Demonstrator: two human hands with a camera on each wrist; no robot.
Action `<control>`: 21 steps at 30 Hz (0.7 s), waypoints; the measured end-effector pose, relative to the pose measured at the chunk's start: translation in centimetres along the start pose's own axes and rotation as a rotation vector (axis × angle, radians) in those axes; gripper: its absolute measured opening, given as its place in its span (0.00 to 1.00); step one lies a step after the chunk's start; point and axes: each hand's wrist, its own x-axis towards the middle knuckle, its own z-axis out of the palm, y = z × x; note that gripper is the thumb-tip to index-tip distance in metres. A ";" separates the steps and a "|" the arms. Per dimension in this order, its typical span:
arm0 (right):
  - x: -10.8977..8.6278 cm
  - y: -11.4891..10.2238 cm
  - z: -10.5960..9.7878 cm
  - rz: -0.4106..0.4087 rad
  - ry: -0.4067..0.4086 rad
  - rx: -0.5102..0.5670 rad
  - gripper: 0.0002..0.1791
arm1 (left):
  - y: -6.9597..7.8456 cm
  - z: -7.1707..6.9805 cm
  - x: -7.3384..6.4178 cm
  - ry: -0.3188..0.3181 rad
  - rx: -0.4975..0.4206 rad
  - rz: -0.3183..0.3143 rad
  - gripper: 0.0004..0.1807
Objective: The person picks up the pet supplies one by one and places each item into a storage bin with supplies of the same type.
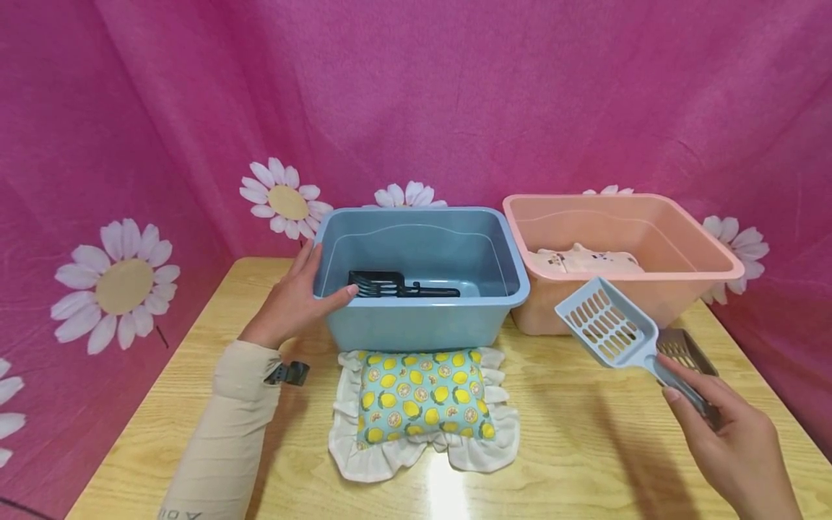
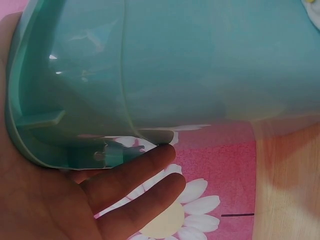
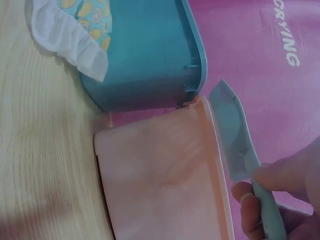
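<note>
My left hand (image 1: 292, 300) rests on the left corner of a blue plastic bin (image 1: 416, 321). Its thumb lies over the front rim; in the left wrist view its fingers (image 2: 130, 175) are fairly straight against the outside. Inside the bin lies a black slotted scoop (image 1: 403, 285). My right hand (image 1: 734, 433) grips the grey handle of a light blue slotted litter scoop (image 1: 607, 325). That scoop is raised above the table, before a pink bin (image 1: 604, 296) that holds a whitish patterned cloth item (image 1: 585, 261), partly hidden by the wall.
A lemon-print cushion (image 1: 422, 397) with white ruffles lies before the blue bin on the wooden table (image 1: 546, 462). A brownish slotted scoop (image 1: 689, 350), partly covered, lies right of the pink bin's front. Pink flowered curtains (image 1: 416, 101) stand behind.
</note>
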 end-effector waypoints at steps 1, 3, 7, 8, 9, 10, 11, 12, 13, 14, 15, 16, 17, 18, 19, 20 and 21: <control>0.0 0.0 0.0 -0.003 -0.001 0.004 0.22 | 0.0 0.0 -0.1 0.000 0.001 -0.002 0.58; 0.2 0.0 0.0 -0.007 -0.004 0.016 0.22 | 0.1 0.0 0.0 0.003 0.001 -0.007 0.58; 0.4 -0.2 0.2 -0.018 0.004 0.042 0.23 | 0.2 0.0 -0.1 0.004 -0.002 -0.014 0.59; 0.5 -0.3 0.2 -0.022 0.010 0.050 0.23 | 0.2 0.0 -0.1 0.003 -0.001 -0.014 0.59; 0.7 -0.4 0.3 -0.027 0.014 0.058 0.23 | 0.2 0.0 -0.1 0.003 0.001 -0.013 0.59; 0.8 -0.6 0.4 -0.033 0.016 0.061 0.23 | 0.2 0.0 -0.1 0.004 0.000 -0.012 0.59; 0.9 -0.7 0.5 -0.036 0.015 0.064 0.23 | 0.2 0.0 -0.1 0.005 0.001 -0.011 0.59; 1.0 -0.8 0.5 -0.037 0.010 0.065 0.23 | 0.2 -0.1 -0.1 0.008 0.001 -0.008 0.59; 1.1 -1.0 0.6 -0.032 0.006 0.071 0.23 | 0.2 -0.1 -0.1 0.010 0.001 -0.007 0.58; 1.2 -1.1 0.6 -0.031 0.000 0.069 0.23 | 0.1 -0.1 -0.2 0.008 0.000 -0.006 0.58; 1.3 -1.3 0.6 -0.032 -0.007 0.065 0.23 | 0.1 -0.1 -0.2 0.009 -0.003 -0.007 0.58; 1.4 -1.4 0.6 -0.035 -0.008 0.065 0.23 | 0.1 0.0 -0.1 0.008 -0.007 -0.005 0.58; 1.4 -1.4 0.7 -0.039 -0.004 0.067 0.23 | 0.0 0.0 -0.1 0.007 -0.007 -0.003 0.58; 1.5 -1.5 0.7 -0.047 0.005 0.069 0.23 | 0.0 0.0 -0.1 0.006 -0.010 0.000 0.58; 1.7 -1.6 0.7 -0.055 0.014 0.072 0.23 | 0.0 0.1 -0.1 0.006 -0.011 0.002 0.58; 1.8 -1.6 0.8 -0.065 0.021 0.074 0.23 | -0.1 0.1 -0.1 0.006 -0.011 0.004 0.58; 1.9 -1.7 0.9 -0.070 0.028 0.082 0.23 | -0.1 0.1 0.0 0.007 -0.011 0.006 0.58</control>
